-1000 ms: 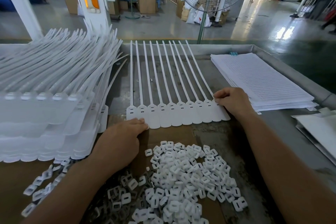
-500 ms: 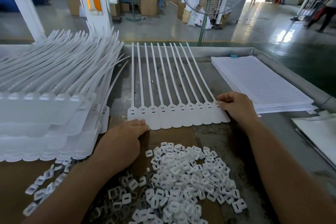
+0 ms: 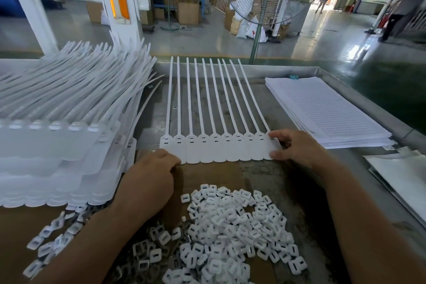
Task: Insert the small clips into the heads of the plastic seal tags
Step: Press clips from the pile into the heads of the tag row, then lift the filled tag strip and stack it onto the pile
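Head view: right hand (image 3: 297, 145) fingers (image 3: 277, 134) pinch right end of joined seal tags (image 3: 216, 146); left hand (image 3: 149, 177) fingers (image 3: 171, 160) curl at near-left corner, grip unclear. Tags flat on desk (image 3: 152, 108), clips (image 3: 230, 226) heaped nearer. Light, bendy plastic; slotted heads probably best hold.

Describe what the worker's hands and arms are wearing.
Both the left hand and right hand are ungloved, and the forearms are bare, no sleeves in view. A small glint on a left finger may be a ring; too small to tell.
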Tool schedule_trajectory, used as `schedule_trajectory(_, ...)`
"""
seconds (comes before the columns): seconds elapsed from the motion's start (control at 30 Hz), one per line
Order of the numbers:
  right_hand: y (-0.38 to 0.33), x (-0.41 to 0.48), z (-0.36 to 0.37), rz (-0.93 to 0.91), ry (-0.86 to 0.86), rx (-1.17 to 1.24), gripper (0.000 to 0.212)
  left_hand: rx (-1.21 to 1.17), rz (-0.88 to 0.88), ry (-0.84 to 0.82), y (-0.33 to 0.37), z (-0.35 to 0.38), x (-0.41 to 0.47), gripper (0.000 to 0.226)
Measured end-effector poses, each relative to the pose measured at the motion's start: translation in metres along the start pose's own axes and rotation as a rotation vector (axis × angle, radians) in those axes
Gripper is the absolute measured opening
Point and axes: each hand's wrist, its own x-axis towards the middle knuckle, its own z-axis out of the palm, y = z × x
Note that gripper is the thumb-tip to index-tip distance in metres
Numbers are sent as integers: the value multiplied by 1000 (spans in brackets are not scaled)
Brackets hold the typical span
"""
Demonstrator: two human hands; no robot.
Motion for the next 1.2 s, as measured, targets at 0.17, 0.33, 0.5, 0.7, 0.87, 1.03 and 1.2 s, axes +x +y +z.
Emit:
schedule_trajectory(0.17, -9, 2, 12, -37, 187, -71, 53, 34, 30, -79, -1, 6, -2, 47)
schedule_trajectory(0.33, -25, 0, 18, -153, 299, -220, 40, -15, -5, 56, 0, 2, -1, 44)
schedule_trajectory(0.5, -49, -9, 37, -438, 68, -282, 29, 47, 8, -7, 0, 3, -2, 48)
schedule_trajectory(0.7, -51, -8, 46, -410, 1, -340, 37, 97, 67, 23, 1, 0, -3, 44)
schedule_trajectory(0.87, -49, -8, 45, -376, -19, -356, 40, 121, 125, -21, 7, -2, -5, 32)
schedule_trajectory(1.03, -53, -10, 43, -357, -31, -364, 39, 159, 136, -46, 7, -2, -5, 31)
schedule_trajectory(1.2, -93, -17, 43, -410, -4, -223, 24, 149, 153, -33, 7, -4, -4, 29)
